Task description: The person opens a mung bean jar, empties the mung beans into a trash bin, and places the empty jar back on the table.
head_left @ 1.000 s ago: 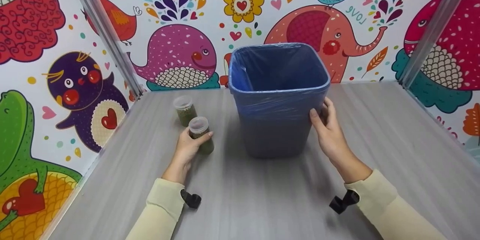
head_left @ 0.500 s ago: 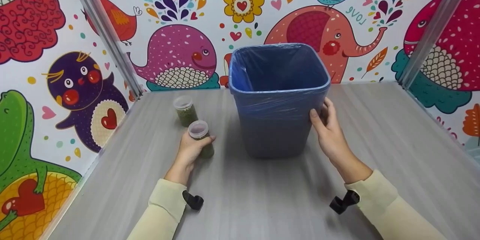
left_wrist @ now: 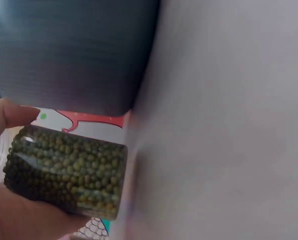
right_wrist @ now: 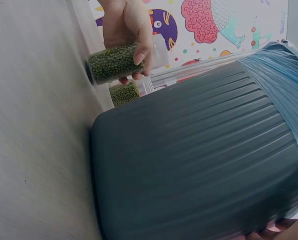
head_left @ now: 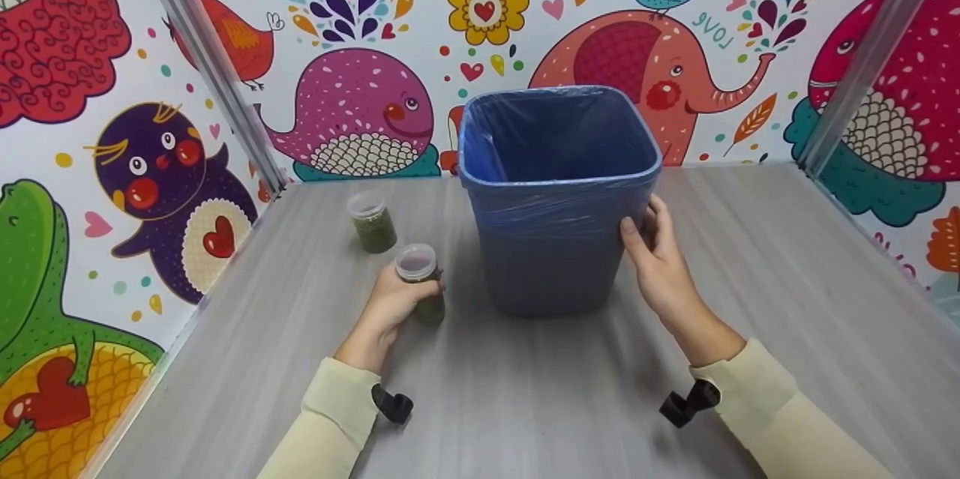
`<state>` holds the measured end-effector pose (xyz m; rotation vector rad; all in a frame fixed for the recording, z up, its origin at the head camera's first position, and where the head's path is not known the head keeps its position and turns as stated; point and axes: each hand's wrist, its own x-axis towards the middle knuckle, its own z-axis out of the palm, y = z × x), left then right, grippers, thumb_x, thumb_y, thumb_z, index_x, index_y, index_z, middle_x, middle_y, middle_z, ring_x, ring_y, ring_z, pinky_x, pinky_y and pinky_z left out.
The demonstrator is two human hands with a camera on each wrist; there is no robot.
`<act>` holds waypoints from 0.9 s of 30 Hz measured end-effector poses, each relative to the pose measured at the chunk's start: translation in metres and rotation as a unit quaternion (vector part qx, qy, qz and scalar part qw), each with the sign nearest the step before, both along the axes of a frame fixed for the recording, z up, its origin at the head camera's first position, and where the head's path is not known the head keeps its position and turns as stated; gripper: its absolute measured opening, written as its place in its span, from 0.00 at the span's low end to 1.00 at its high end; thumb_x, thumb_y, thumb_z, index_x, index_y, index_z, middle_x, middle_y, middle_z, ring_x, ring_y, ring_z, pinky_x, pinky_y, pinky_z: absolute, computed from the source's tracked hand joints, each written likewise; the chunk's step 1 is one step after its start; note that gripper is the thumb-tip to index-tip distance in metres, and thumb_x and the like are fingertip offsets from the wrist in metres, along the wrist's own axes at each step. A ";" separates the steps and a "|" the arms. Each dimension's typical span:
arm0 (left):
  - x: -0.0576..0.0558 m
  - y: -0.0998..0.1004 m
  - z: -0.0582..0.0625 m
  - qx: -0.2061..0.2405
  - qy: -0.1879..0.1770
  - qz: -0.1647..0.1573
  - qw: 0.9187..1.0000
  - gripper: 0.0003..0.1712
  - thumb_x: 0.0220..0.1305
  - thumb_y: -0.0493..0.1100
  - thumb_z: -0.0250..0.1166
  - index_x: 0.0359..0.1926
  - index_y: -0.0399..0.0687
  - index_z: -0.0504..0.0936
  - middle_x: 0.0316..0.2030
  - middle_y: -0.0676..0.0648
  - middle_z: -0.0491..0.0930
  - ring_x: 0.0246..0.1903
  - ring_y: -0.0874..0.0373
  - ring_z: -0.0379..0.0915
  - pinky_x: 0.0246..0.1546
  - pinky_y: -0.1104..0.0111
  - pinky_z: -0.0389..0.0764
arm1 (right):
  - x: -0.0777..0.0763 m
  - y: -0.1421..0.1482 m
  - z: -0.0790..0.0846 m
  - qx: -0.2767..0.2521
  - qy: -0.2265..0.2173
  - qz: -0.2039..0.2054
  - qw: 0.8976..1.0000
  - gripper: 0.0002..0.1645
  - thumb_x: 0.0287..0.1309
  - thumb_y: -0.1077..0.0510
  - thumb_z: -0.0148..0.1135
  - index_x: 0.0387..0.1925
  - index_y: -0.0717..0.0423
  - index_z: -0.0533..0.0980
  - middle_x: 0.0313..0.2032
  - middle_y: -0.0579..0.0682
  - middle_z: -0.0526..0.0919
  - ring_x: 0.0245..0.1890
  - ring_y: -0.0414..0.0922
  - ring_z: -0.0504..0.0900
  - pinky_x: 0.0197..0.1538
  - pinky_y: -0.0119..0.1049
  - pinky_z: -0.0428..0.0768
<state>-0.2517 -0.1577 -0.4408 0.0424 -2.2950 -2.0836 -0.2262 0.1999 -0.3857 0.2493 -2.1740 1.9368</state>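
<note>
My left hand (head_left: 391,305) grips a clear jar of green beans (left_wrist: 68,167), thumb on one side and fingers round the other. The jar stands nearly upright, its base close to the tabletop; whether they touch I cannot tell. Right of it is a blue-grey trash bin (head_left: 551,254), upright, with a thin plastic liner (right_wrist: 281,85) folded over its rim. My right hand (head_left: 664,280) rests against the bin's right side, thumb towards the front and fingers partly hidden by the corner. A second jar of green beans (head_left: 373,228) stands behind the held one, to its left.
The grey tabletop (head_left: 517,396) is bounded at the back and sides by walls printed with cartoon animals (head_left: 364,112). Metal posts (head_left: 217,67) rise at the back corners. The bin's mouth (head_left: 562,138) faces up, higher than both jars.
My left hand has carried the jar to the right and towards me, away from the second jar and nearer the bin's front left. My right hand and the bin have stayed put.
</note>
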 end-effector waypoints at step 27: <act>0.032 0.060 0.013 0.007 0.055 -0.183 0.982 0.27 0.48 0.27 0.74 0.53 0.33 0.81 0.39 0.46 0.88 0.43 0.57 0.83 0.50 0.67 0.81 | -0.001 -0.001 -0.001 -0.005 0.007 0.003 1.000 0.37 0.84 0.53 0.49 0.83 0.55 0.48 0.79 0.58 0.59 0.79 0.50 0.59 0.80 0.53 0.58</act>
